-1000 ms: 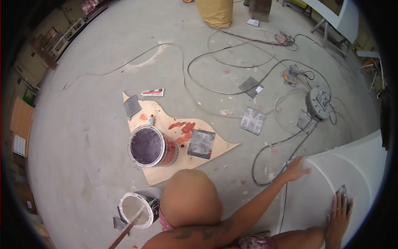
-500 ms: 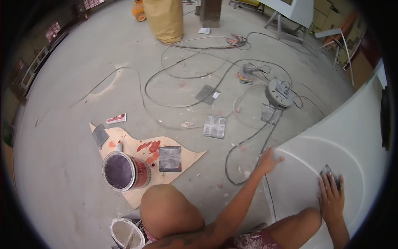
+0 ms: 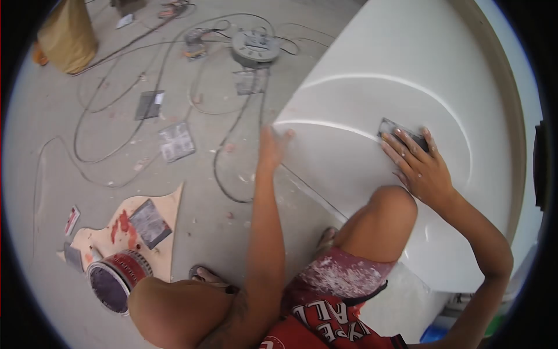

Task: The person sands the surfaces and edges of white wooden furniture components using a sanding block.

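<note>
A large white molded panel (image 3: 343, 154) with curved raised ridges fills the right side. My right hand (image 3: 427, 174) lies over a dark, dusty piece of sandpaper (image 3: 395, 126), pressing it on the panel beside a curved ridge. White dust spots its fingers. My left hand (image 3: 271, 150) is at the panel's left edge, thumb toward the panel, its fingers smeared by motion. Lower left, an open can of purplish-grey paste (image 3: 110, 289) stands on a cut wooden board (image 3: 168, 256) with red smears. On that board lies another dusty dark sheet (image 3: 151, 223).
A cable reel (image 3: 254, 47) sits on the floor among looping cables. Near it lie a power sander (image 3: 196, 43) and dusty sheets (image 3: 176, 141). At the far left is a yellow-brown sack (image 3: 68, 38). A red-and-white tube (image 3: 72, 220) rests near the board.
The view has swung right and down, so the floor items sit farther left and more panel shows. My right hand still presses the sandpaper; my left stays near the panel edge.
</note>
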`<act>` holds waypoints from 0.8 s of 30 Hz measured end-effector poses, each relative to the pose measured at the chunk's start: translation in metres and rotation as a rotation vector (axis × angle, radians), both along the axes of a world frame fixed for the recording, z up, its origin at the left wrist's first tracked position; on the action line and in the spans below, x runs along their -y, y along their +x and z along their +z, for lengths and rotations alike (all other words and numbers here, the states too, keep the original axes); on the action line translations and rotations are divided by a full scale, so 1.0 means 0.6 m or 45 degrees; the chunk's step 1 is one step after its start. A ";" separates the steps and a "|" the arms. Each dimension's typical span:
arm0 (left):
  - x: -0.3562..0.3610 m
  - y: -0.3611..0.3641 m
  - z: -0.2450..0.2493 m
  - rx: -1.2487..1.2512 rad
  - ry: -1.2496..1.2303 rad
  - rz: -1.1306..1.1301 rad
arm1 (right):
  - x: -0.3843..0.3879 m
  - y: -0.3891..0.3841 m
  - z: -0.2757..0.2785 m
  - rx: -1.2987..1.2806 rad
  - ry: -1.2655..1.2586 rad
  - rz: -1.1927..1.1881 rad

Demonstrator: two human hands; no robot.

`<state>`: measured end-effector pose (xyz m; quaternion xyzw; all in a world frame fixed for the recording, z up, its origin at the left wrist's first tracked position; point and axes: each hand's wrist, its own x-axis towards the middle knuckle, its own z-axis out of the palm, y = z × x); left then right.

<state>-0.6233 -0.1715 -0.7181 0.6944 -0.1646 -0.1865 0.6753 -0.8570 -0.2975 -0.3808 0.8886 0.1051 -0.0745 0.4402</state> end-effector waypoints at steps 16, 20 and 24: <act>0.002 0.004 -0.002 0.047 0.045 0.084 | -0.020 0.032 -0.008 0.037 -0.016 0.026; 0.010 -0.003 -0.007 0.151 0.070 0.186 | -0.027 0.078 -0.035 0.019 0.069 0.014; -0.001 0.000 -0.014 0.095 0.017 0.114 | -0.013 0.151 -0.119 0.029 0.173 0.142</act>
